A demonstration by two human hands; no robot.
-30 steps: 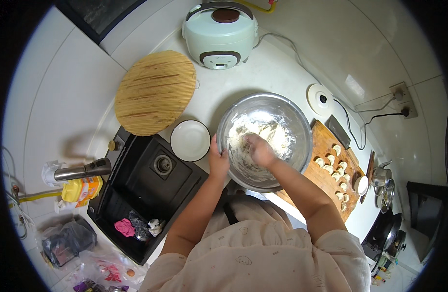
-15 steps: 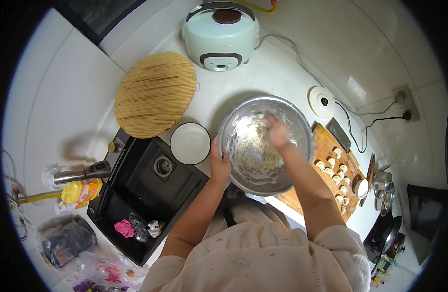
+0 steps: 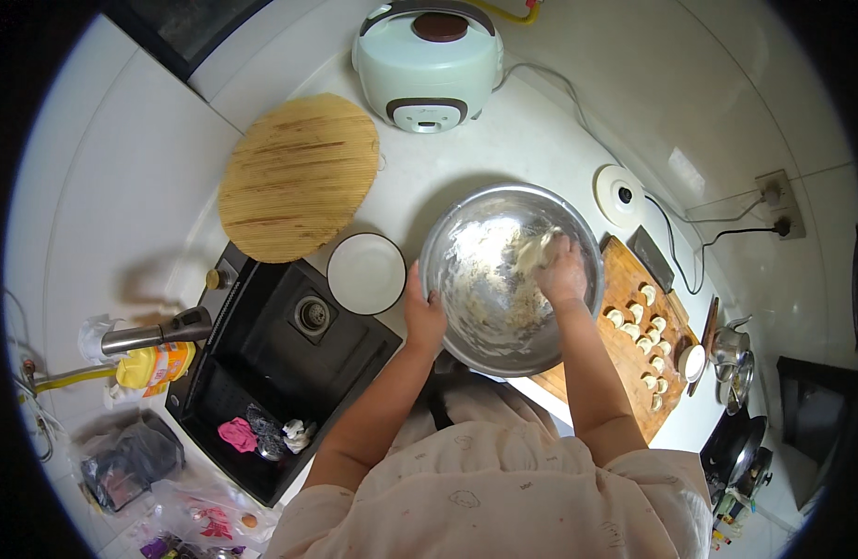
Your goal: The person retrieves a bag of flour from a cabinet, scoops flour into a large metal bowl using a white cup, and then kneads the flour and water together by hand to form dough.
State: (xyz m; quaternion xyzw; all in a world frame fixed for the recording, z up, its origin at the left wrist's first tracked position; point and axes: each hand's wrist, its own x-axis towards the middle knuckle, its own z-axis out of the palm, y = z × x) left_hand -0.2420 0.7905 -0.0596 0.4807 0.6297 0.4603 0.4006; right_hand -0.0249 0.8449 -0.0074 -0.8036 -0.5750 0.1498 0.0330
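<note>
A large metal bowl (image 3: 448, 340) is in front of me, its inner wall smeared with white flour. My left hand (image 3: 423, 307) grips its left rim, thumb on the inside. Down in the bowl, at the right side, my right hand (image 3: 563, 272) has its fingers bent around pale, floury dough (image 3: 533, 250); the fingertips are partly hidden and slightly blurred. More loose flour and crumbs of dough lie across the bottom of the bowl.
Left of the bowl stand a white dish (image 3: 366, 274), a black sink (image 3: 261, 373) and a round slatted mat (image 3: 299, 177). A rice cooker (image 3: 429, 79) is at the back. On the right, a wooden board (image 3: 625, 270) carries several dumplings (image 3: 644, 344) and a small white bowl (image 3: 692, 361).
My right hand has moved right and slightly down inside the bowl, toward its right wall, with dough at its fingers. My left hand keeps its hold on the rim.
</note>
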